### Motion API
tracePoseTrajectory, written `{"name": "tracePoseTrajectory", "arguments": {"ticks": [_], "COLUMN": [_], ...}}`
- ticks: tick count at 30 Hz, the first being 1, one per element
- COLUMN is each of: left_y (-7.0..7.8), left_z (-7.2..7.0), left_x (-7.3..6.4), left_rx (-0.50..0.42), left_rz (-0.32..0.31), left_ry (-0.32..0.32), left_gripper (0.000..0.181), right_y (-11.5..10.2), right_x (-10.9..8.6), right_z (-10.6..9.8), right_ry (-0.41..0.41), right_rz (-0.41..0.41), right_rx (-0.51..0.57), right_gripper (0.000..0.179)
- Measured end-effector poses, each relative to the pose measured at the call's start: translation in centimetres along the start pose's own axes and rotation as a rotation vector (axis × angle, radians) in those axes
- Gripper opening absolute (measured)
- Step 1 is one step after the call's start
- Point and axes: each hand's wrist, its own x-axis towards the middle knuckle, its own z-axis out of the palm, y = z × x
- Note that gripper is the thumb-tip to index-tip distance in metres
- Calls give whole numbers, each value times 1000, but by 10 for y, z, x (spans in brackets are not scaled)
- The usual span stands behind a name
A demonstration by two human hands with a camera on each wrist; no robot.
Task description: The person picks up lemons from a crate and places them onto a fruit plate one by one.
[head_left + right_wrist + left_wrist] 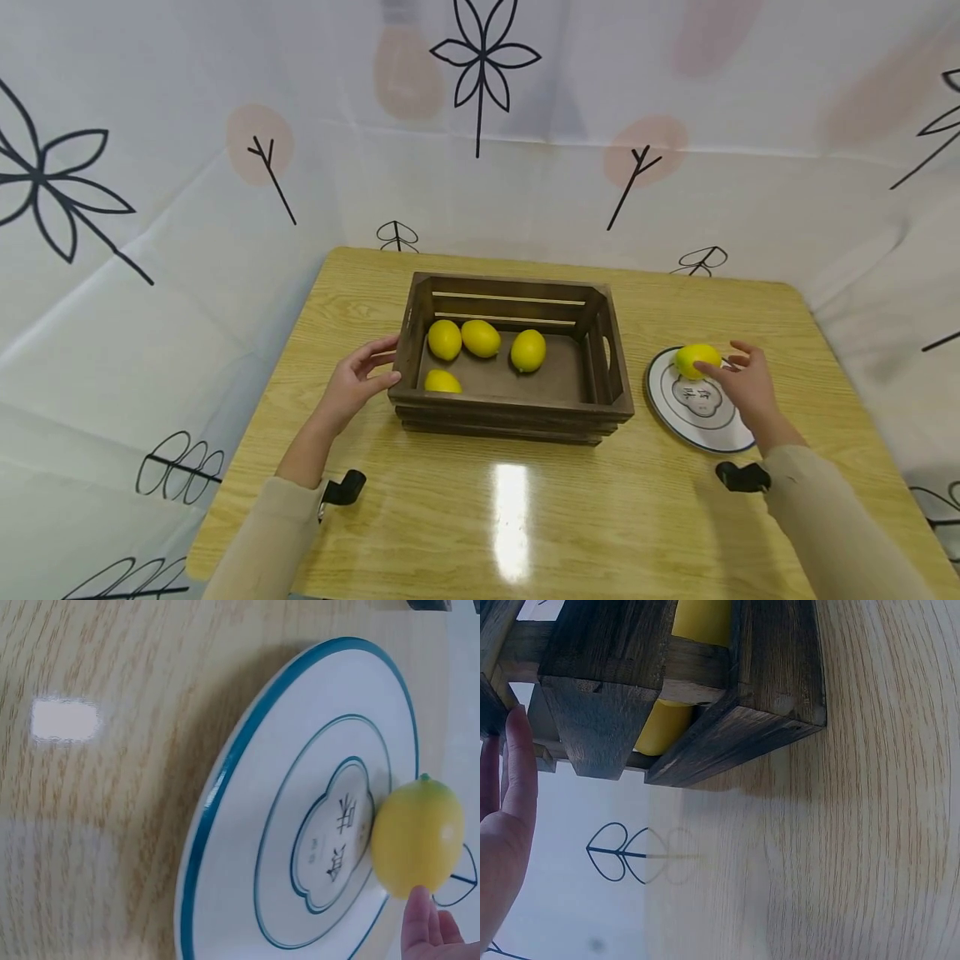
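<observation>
A dark wooden slatted crate (495, 417) stands mid-table, with several yellow lemons (528, 351) inside; one is partly hidden by the front wall. At the crate's left end my left hand (358, 379) touches the outer wall with extended fingers, thumb by the front corner. The left wrist view shows straight fingers (521, 769) against the wood. On the right, a single lemon (418, 838) lies on the far part of a white plate (225, 847) with a blue rim. My right hand (746, 387) is beside this lemon, fingers spread, thumb tip right at its surface.
The light wood table (420, 508) carries both crate and plate, the plate standing a little right of the crate. White patterned cloth (555, 200) hangs along the back and sides. Dark wrist mounts (742, 477) stick out near both sleeves.
</observation>
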Motion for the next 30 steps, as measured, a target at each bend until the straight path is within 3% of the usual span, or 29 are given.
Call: {"name": "tracePoseTrajectory", "arguments": {"ticks": [9,16,20,26,30], "left_y": [0,0,0,0,-1], "left_z": [0,0,0,0,0], "left_x": [0,0,-1,-1,-1], "left_rx": [-6,0,4,2,1], "left_rz": [-3,-9,-10,-7,-2], "left_ry": [-4,2,2,4,7], "left_gripper": [56,56,56,55,55], "right_y": [-70,-43,-70,-117,-130], "right_x": [-53,-21,-38,-71,-74], "right_z": [-4,-9,-8,-5,-4], "right_ry": [-5,28,13,-18,-22], "right_rz": [-15,-41,-75,-108,-136], "right_rx": [-21,36,90,13,-20], "right_gripper": [92,87,85,89,86]}}
